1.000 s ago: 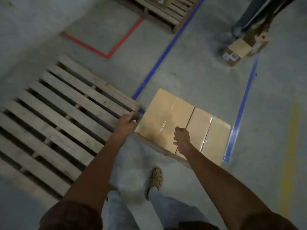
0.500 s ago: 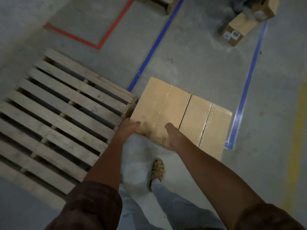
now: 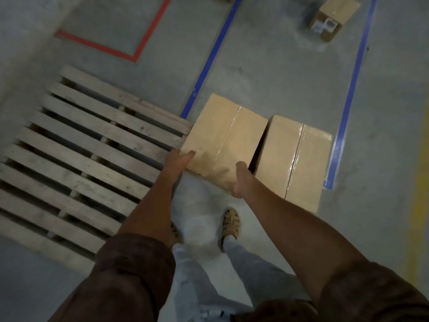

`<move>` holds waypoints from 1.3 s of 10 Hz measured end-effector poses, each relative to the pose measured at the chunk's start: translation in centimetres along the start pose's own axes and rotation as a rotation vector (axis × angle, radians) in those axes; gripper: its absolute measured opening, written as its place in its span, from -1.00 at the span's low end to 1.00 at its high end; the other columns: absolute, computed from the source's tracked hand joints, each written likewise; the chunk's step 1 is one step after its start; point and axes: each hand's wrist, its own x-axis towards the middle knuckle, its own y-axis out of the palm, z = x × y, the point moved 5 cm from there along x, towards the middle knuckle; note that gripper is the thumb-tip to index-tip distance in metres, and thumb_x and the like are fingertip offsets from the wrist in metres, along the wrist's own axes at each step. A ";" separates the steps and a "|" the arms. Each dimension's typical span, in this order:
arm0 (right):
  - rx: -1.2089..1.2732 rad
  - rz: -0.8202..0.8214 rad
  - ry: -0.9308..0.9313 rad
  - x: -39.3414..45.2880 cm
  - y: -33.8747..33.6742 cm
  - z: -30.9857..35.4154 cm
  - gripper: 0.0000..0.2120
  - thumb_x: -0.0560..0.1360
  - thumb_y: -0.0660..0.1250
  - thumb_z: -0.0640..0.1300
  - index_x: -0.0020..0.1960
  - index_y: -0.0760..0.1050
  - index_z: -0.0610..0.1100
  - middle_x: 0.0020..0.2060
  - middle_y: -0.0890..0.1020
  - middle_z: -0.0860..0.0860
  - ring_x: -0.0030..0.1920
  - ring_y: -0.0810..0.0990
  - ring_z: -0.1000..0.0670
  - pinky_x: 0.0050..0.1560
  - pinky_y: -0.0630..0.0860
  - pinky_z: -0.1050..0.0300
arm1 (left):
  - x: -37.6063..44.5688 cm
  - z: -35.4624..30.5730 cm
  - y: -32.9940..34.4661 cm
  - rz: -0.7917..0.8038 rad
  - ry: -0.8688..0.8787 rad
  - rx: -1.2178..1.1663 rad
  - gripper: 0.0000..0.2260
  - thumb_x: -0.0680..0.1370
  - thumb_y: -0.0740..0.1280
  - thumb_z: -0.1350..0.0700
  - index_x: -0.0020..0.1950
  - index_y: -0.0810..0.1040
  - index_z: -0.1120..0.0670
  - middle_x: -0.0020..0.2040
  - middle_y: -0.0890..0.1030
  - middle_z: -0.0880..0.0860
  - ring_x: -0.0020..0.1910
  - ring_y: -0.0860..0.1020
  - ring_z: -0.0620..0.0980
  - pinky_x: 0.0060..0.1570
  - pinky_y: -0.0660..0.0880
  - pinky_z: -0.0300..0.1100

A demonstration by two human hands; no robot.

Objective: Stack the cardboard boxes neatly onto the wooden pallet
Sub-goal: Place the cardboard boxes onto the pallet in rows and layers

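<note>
Left hand [image 3: 180,160] clamped on the near left corner of the nearer cardboard box [image 3: 222,140], thumb laid over the top face, fingers hidden down the side. Right hand [image 3: 241,180] gripping the same box at its near right corner, thumb up along the edge, fingers tucked out of sight in the dark gap beside the second box [image 3: 293,161]. Box held between both hands, left edge just beside the corner of the wooden pallet [image 3: 92,156]; hard to tell whether lifted clear of the floor or only tipped. Clear tape down the middle of each lid, glossy under the light.

Outward: second box on the concrete floor [image 3: 267,66], close alongside the first, between two blue tape lines [image 3: 210,59]. Third, smaller box [image 3: 334,18] well apart at the top right, lying askew. Red tape corner [image 3: 137,53] beyond the pallet; yellow stripe [image 3: 420,182] down the right edge. Sandalled foot [image 3: 229,225] and pale trousers below the arms.

Progress, as a judgement: barely begun. No box on the pallet slats within view. First box in hand, two more visible on the floor and left to carry.

Writing: a white label with dark marks on the end of the far box, too small and blurred to read. Nothing legible on the two near boxes.
</note>
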 end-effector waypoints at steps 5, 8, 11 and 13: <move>0.075 -0.270 -0.393 -13.2 -4.7 7.5 -0.39 0.54 0.21 0.22 0.38 0.46 -0.21 0.26 0.59 -0.15 0.22 0.59 -0.22 0.24 0.53 -0.04 | -10.4 -12.0 -6.0 -0.461 0.160 -0.025 -0.42 0.49 0.42 -0.20 0.24 0.58 0.27 0.13 0.63 0.14 0.14 0.61 0.14 -0.01 0.50 -0.14; -0.056 -0.246 -0.534 -16.6 -5.6 10.4 -0.55 0.50 0.17 0.28 0.08 0.42 -0.10 -0.03 0.55 -0.09 -0.02 0.57 -0.18 0.13 0.55 -0.08 | -11.8 -14.2 -8.5 -0.397 0.120 0.037 -0.55 0.43 0.40 -0.16 0.11 0.63 0.18 0.09 0.68 0.15 0.10 0.62 0.16 0.13 0.59 0.02; -0.056 -0.258 -0.675 -19.8 -5.8 12.4 -0.60 0.50 0.24 0.24 -0.03 0.44 -0.12 -0.16 0.56 -0.05 -0.08 0.57 -0.15 0.00 0.54 -0.01 | -12.8 -14.4 -10.2 -0.368 0.177 -0.094 -0.71 0.44 0.45 -0.06 -0.15 0.49 0.14 -0.06 0.61 0.09 -0.02 0.59 0.09 0.06 0.61 -0.04; -0.162 -0.181 -0.767 -24.8 -1.3 13.1 -0.57 0.43 0.22 0.25 -0.06 0.55 -0.11 -0.13 0.65 -0.04 -0.08 0.62 -0.14 0.07 0.59 -0.04 | -14.2 -12.2 -16.0 -0.382 0.136 -0.196 -0.65 0.41 0.43 -0.10 0.01 0.62 0.16 -0.03 0.67 0.09 -0.02 0.62 0.06 0.00 0.61 -0.08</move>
